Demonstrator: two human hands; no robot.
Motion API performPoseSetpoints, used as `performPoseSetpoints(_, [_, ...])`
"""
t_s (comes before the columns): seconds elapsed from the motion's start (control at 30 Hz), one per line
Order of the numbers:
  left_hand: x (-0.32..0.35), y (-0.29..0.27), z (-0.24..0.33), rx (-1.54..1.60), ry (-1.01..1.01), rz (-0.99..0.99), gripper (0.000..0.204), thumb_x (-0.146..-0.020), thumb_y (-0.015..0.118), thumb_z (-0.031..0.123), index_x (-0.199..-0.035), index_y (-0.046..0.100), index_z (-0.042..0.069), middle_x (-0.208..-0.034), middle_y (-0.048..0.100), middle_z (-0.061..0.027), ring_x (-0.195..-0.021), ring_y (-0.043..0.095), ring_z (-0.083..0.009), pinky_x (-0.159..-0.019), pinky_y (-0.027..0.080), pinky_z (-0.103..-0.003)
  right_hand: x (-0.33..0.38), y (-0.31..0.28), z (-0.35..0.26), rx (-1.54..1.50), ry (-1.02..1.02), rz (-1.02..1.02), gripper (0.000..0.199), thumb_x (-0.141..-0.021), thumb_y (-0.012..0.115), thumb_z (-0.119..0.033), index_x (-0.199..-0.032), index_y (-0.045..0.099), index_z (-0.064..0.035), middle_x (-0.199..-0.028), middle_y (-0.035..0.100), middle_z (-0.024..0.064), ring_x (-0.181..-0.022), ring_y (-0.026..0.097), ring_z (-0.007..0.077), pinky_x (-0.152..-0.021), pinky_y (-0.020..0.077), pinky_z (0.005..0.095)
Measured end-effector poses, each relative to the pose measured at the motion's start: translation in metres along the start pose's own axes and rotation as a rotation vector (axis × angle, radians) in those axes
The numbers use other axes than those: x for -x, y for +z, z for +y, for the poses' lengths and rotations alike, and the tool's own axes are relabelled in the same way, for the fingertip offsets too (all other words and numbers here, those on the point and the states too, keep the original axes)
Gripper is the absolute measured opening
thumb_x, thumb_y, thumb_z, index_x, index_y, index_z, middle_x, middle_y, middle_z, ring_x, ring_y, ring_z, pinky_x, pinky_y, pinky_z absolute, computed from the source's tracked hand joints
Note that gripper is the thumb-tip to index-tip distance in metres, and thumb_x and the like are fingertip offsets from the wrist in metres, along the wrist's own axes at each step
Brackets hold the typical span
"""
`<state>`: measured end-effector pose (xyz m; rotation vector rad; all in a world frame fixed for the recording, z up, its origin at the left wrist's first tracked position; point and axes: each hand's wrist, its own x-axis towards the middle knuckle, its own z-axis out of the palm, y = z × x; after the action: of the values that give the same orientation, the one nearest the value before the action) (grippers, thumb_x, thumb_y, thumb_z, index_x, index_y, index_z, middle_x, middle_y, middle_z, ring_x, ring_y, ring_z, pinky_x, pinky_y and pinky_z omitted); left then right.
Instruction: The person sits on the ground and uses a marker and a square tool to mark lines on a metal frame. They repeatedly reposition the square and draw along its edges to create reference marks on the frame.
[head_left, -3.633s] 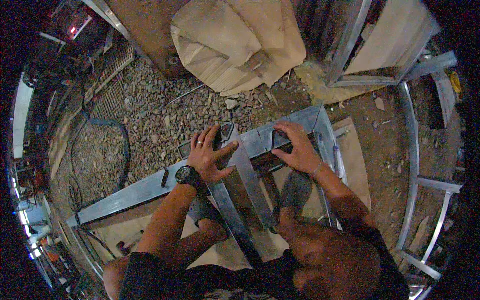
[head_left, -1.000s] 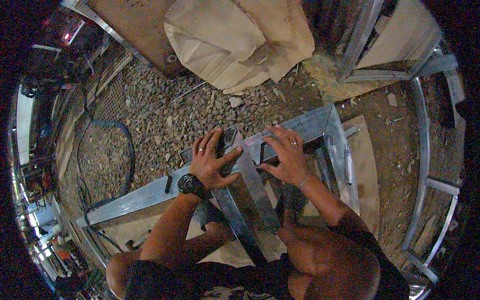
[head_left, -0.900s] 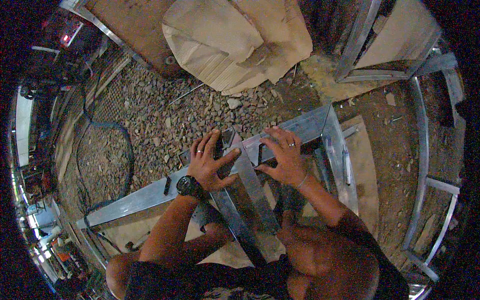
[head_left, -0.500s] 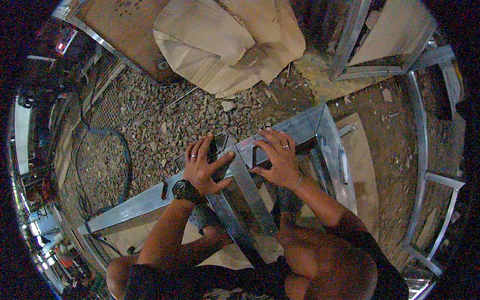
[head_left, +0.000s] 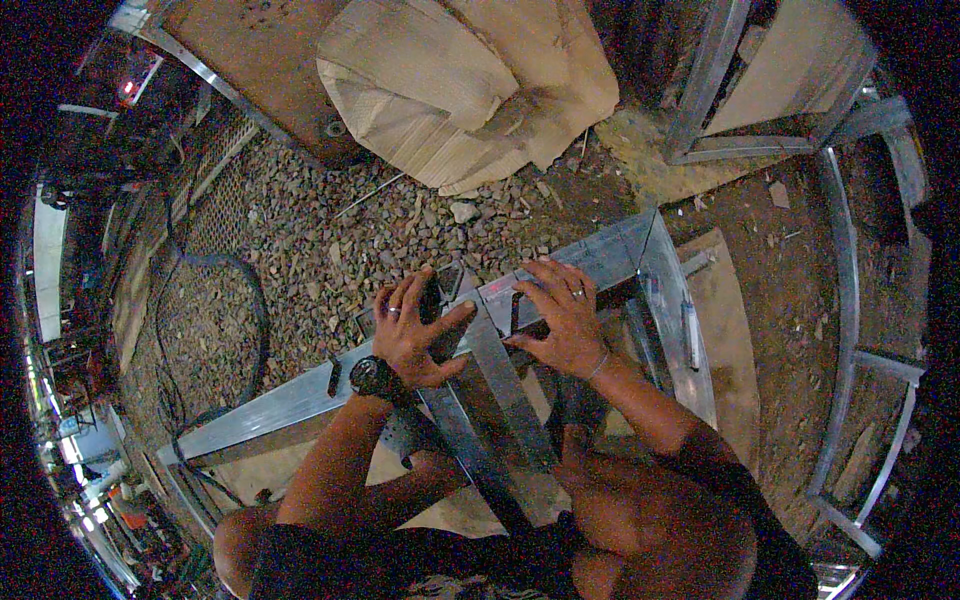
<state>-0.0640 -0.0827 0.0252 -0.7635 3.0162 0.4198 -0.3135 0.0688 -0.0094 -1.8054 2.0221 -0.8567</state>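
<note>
A silvery metal frame of rectangular tube [head_left: 270, 400] lies across my lap, with two bars running from it toward me. My left hand [head_left: 408, 340], with a ring and a black watch, spans the long tube. Its fingers reach over the far edge and the thumb lies at the near side; a dark patch between thumb and forefinger is hard to make out. Right of the joint, my right hand [head_left: 562, 318] grips the same tube, fingers on top and thumb at the near edge. A black slot-like mark [head_left: 516, 312] shows beside its fingers; another dark mark [head_left: 333, 378] is farther left.
Gravel [head_left: 330, 230] covers the ground beyond the tube. A crumpled cardboard sheet [head_left: 430, 90] lies at the far side. A dark cable [head_left: 255, 310] curves along the left. More metal frames [head_left: 835, 300] stand or lie at the right. A pen-like stick [head_left: 692, 335] rests on the frame's right bar.
The view has shifted slightly, so the surroundings sit a little farther right and lower. Both hands keep nearly the same places and grip on the tube.
</note>
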Motion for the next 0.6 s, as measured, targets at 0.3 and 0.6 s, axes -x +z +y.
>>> performPoseSetpoints(0.3, [-0.0015, -0.0012, -0.0009, 0.032, -0.007, -0.006, 0.081, -0.065, 0.086, 0.061, -0.142, 0.066, 0.046, -0.167, 0.033, -0.0227, -0.15, 0.036, -0.0483, -0.12, 0.022, -0.07, 0.0013, 0.0009, -0.0021, 0.023, 0.003, 0.0, 0.081, -0.071, 0.089, -0.054, -0.135, 0.065, -0.0125, -0.16, 0.049, 0.0089, -0.152, 0.039, 0.0345, -0.122, 0.0253, 0.0542])
performPoseSetpoints(0.6, [-0.0017, 0.0006, -0.0016, 0.103, -0.003, 0.045, 0.078, -0.064, 0.087, 0.057, -0.138, 0.069, 0.043, -0.165, 0.036, -0.0232, -0.148, 0.038, -0.0482, -0.12, 0.024, -0.069, 0.0015, 0.0003, -0.0026, 0.048, 0.005, -0.005, 0.08, -0.071, 0.088, -0.057, -0.135, 0.065, -0.0134, -0.157, 0.051, 0.0092, -0.152, 0.039, 0.0351, -0.122, 0.0254, 0.0541])
